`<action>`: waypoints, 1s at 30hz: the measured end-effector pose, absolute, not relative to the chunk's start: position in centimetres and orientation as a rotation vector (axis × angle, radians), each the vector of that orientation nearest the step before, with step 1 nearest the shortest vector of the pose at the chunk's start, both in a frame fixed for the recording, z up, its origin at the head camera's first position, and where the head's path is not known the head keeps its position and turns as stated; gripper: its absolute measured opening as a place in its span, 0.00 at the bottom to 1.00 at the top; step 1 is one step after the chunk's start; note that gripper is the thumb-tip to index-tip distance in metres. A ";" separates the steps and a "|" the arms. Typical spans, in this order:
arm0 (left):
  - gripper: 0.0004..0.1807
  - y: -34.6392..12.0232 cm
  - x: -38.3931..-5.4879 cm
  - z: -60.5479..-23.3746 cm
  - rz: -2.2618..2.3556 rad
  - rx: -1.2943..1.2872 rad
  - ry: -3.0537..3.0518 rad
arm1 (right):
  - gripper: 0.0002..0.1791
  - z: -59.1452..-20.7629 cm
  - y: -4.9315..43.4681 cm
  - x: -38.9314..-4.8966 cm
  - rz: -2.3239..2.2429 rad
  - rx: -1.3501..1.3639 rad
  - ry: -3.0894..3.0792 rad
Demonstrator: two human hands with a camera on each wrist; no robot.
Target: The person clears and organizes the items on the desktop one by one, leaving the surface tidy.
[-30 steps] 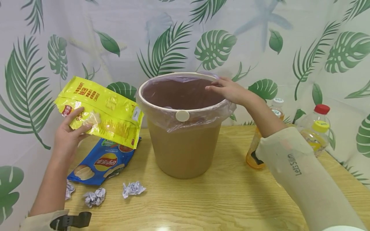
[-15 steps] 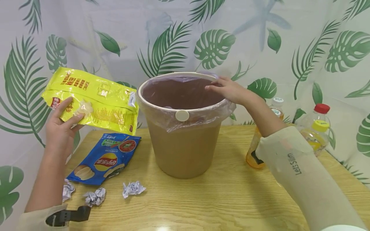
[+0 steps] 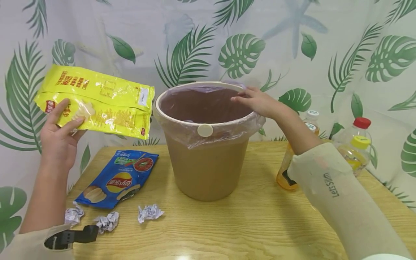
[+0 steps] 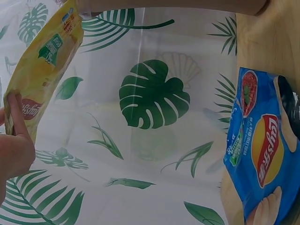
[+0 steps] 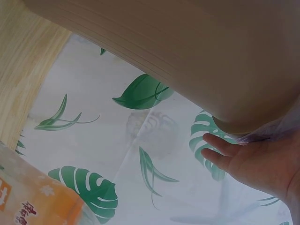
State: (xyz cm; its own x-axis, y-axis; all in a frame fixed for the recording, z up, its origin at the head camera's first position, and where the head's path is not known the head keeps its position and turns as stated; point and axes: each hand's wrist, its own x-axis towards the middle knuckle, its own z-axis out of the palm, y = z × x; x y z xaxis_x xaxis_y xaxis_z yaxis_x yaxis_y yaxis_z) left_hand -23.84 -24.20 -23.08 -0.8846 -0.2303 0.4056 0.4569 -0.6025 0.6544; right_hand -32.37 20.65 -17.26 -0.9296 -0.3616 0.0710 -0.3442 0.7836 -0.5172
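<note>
My left hand (image 3: 60, 139) holds a yellow Lay's chip bag (image 3: 112, 97) up in the air, left of the trash can (image 3: 208, 166). In the left wrist view, its fingers lie against the lower end of the chip bag (image 4: 44, 61). The brown can stands upright with a thin plastic liner (image 3: 224, 133) folded over its pale rim. At the far right of that rim, my right hand (image 3: 260, 103) holds on, some fingers inside the opening and others outside. Two outer fingers (image 5: 220, 152) extend beside the can's wall in the right wrist view.
A blue Lay's bag (image 3: 120, 180) lies left of the can. Crumpled paper balls (image 3: 149, 213) are scattered in front of it. To the right, behind my right forearm, stand an orange drink bottle (image 3: 286, 177) and bottles with red (image 3: 362, 122) and yellow caps (image 3: 360, 141).
My left hand has moved left and upward with the yellow chip bag, away from the can, uncovering more of the blue bag. My right hand has stayed at the rim.
</note>
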 end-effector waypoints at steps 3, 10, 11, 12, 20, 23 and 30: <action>0.29 -24.2 -24.0 -22.6 -2.493 -0.401 -1.096 | 0.33 -17.2 20.6 -32.4 -0.845 -0.570 2.931; 0.30 -24.0 -24.4 -21.4 -2.546 -0.410 -0.978 | 0.33 -17.2 20.4 -32.5 -0.845 -0.580 2.929; 0.30 -23.9 -24.5 -21.2 -2.556 -0.414 -0.955 | 0.33 -17.2 20.4 -32.5 -0.841 -0.576 2.929; 0.30 -23.8 -24.6 -21.0 -2.559 -0.417 -0.940 | 0.33 -17.2 20.4 -32.5 -0.838 -0.570 2.930; 0.30 -22.3 -25.5 -20.0 -2.575 -0.437 -0.848 | 0.33 -17.2 20.4 -32.5 -0.840 -0.566 2.928; 0.30 -21.7 -25.8 -19.7 -2.568 -0.434 -0.860 | 0.33 -17.3 20.4 -32.5 -0.840 -0.565 2.929; 0.29 -20.3 -26.3 -19.2 -2.552 -0.440 -0.902 | 0.32 -17.3 20.4 -32.5 -0.844 -0.585 2.932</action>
State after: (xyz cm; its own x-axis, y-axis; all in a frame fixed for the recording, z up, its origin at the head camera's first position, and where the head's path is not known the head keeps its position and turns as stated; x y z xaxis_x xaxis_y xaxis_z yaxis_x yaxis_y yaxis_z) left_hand -26.32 -20.32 -19.24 -0.8721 -0.2601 0.4146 0.4628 -0.7136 0.5258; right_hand -32.52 20.44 -17.25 -0.9284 -0.3650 0.0694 -0.3460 0.7815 -0.5192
